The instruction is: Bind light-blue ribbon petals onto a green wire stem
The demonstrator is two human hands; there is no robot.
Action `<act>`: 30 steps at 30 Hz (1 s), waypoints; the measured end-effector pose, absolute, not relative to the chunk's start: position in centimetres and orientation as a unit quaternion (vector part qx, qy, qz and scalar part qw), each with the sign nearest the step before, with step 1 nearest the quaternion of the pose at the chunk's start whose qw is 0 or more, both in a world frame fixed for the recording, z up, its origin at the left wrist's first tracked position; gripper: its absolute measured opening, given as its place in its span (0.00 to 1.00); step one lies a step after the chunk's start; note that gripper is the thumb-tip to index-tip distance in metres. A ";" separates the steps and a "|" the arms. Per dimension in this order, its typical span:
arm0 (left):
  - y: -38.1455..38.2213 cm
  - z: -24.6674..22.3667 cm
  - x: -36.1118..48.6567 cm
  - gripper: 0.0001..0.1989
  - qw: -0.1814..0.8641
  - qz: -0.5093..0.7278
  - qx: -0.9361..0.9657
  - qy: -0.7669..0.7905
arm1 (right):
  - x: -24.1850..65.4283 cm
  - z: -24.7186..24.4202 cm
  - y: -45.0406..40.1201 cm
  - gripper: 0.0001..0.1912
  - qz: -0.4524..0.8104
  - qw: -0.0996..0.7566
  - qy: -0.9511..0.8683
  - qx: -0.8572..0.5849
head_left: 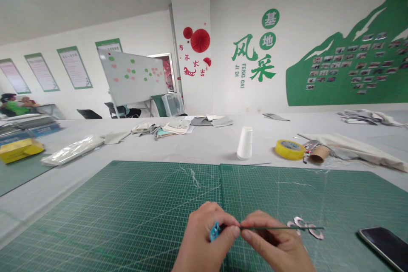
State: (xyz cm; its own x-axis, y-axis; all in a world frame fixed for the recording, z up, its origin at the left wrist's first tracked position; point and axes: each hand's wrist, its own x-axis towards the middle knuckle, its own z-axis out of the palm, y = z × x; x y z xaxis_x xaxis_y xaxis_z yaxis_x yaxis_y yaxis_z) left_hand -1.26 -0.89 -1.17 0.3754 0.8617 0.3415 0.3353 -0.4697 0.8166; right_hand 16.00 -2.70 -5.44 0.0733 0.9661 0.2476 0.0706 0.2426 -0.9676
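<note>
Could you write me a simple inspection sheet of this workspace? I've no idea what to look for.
Surface: green cutting mats on a grey table.
Job's things: thin dark stick, small blue piece.
Clutter: phone, pale cutouts, loose thread, thread cone, yellow tape, cardboard tube, cloth pieces.
Grip: left hand holds the blue piece and pinches the stick; right hand pinches the stick too.
Cables: nothing clearly seen.
Surroundings: whiteboard, wall posters, people at far left.

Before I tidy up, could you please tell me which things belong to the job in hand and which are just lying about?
Seemingly in use: thin dark-green stick, in left hand and right hand; blue piece, in left hand; green cutting mat, beneath.

Apparently lying about: smartphone; yellow tape roll; white thread cone; cardboard tube.
</note>
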 end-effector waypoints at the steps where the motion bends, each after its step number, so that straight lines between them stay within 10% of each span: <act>1: -0.9 -1.2 -1.2 0.07 0.371 0.387 0.739 0.409 | 16.0 -5.4 -2.7 0.04 0.384 0.560 -0.571 -0.461; 9: -0.4 -1.7 -1.3 0.06 0.542 0.333 0.640 0.431 | 16.0 -5.1 -3.1 0.06 0.371 0.551 -0.586 -0.465; 12: -0.8 -1.4 -1.3 0.06 0.435 0.342 0.711 0.434 | 16.3 -5.3 -3.0 0.07 0.368 0.544 -0.585 -0.476; 16: -1.6 -0.5 -1.2 0.24 0.044 0.471 0.794 0.383 | 16.9 -5.7 -2.6 0.09 0.387 0.523 -0.577 -0.494; 19: -1.9 -0.6 -0.7 0.12 -0.140 0.484 0.808 0.306 | 16.9 -5.9 -2.5 0.11 0.428 0.535 -0.545 -0.484; 30: -1.1 -2.6 -0.4 0.11 -0.083 0.379 0.858 0.337 | 15.1 -5.1 -3.0 0.15 0.440 0.590 -0.467 -0.491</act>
State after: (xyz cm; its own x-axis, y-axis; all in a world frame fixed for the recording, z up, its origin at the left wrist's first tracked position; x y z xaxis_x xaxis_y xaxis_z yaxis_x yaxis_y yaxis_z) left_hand -0.35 -1.11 -2.56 0.4859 0.5152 0.7060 0.6408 -0.7593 0.1130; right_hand 15.13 -2.98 -5.06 0.1775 0.9769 0.1191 -0.0599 0.1316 -0.9895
